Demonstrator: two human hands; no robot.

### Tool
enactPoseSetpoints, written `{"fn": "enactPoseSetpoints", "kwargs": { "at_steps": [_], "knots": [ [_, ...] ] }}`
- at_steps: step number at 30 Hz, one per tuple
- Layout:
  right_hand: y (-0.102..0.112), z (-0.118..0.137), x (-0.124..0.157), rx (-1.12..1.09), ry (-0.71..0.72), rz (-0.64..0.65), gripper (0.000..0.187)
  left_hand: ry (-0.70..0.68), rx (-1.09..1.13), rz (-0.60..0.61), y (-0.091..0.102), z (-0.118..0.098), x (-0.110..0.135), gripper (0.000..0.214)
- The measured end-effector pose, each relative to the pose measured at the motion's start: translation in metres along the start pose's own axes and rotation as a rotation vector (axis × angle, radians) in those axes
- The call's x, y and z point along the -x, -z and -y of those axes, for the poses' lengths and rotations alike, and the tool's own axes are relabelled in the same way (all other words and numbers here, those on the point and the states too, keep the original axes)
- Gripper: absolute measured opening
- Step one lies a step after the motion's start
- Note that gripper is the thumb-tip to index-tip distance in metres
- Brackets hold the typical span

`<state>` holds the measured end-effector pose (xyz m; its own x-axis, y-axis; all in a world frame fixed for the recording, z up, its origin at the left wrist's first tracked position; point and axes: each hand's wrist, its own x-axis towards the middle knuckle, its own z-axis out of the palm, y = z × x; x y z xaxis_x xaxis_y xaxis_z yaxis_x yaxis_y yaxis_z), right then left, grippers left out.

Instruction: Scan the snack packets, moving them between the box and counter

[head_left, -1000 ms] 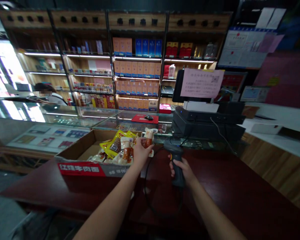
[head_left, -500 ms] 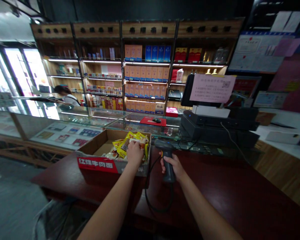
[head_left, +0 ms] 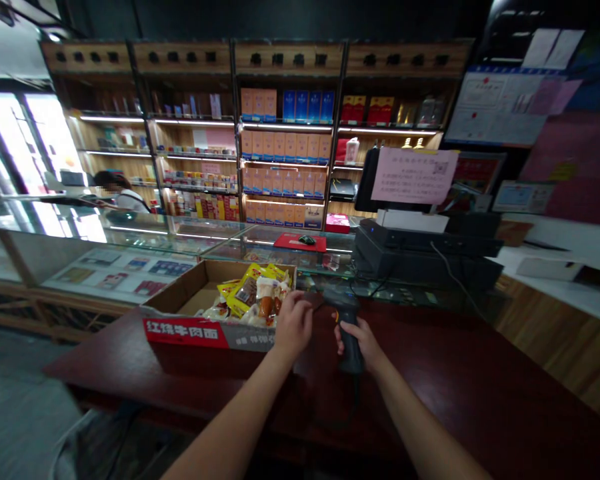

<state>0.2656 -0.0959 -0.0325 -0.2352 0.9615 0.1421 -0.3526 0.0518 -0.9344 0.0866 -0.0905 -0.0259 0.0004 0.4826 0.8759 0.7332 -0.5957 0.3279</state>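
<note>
My right hand (head_left: pixel 357 340) is wrapped round the grip of a dark handheld barcode scanner (head_left: pixel 350 347), whose head points left. My left hand (head_left: pixel 294 325) is at the right end of an open cardboard box (head_left: pixel 185 333), its fingers curled together. Beside those fingertips, toward the scanner head, is a dark shape that I cannot make out. In the box lie yellow snack packets (head_left: pixel 243 290) and a clear packet with brown food in it (head_left: pixel 266 303). The front of the box carries a red label with white lettering.
The box stands on a dark red-brown table (head_left: pixel 430 373). Behind it are a glass counter (head_left: pixel 220 243), a mouse (head_left: pixel 307 240) on a red mat and a monitor (head_left: pixel 367 180) with a pink notice. Shelves of boxes line the wall. A person (head_left: pixel 125 193) is at the far left.
My left hand has come out of the box, moving right toward the scanner. The scanner in my right hand has shifted slightly right. The camera view has turned a little.
</note>
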Motion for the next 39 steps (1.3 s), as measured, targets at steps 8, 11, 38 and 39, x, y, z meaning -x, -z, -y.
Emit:
{"fn": "enactPoseSetpoints", "kwargs": {
  "at_steps": [8,11,38,39],
  "knots": [
    [0.062,-0.01,0.028,-0.032,-0.02,-0.188,0.035,-0.022,0.03,0.61,-0.056,-0.014,0.053,0.035],
    [0.069,-0.018,0.029,-0.057,-0.043,-0.251,0.032,0.123,-0.023,0.765,-0.064,-0.008,0.054,0.045],
    [0.075,-0.021,0.027,-0.183,-0.109,-0.274,0.039,0.316,-0.558,0.455,0.02,0.016,-0.01,0.065],
    [0.075,-0.022,0.027,-0.177,-0.108,-0.274,0.04,0.298,-0.551,0.504,0.021,0.02,-0.012,0.065]
  ]
}}
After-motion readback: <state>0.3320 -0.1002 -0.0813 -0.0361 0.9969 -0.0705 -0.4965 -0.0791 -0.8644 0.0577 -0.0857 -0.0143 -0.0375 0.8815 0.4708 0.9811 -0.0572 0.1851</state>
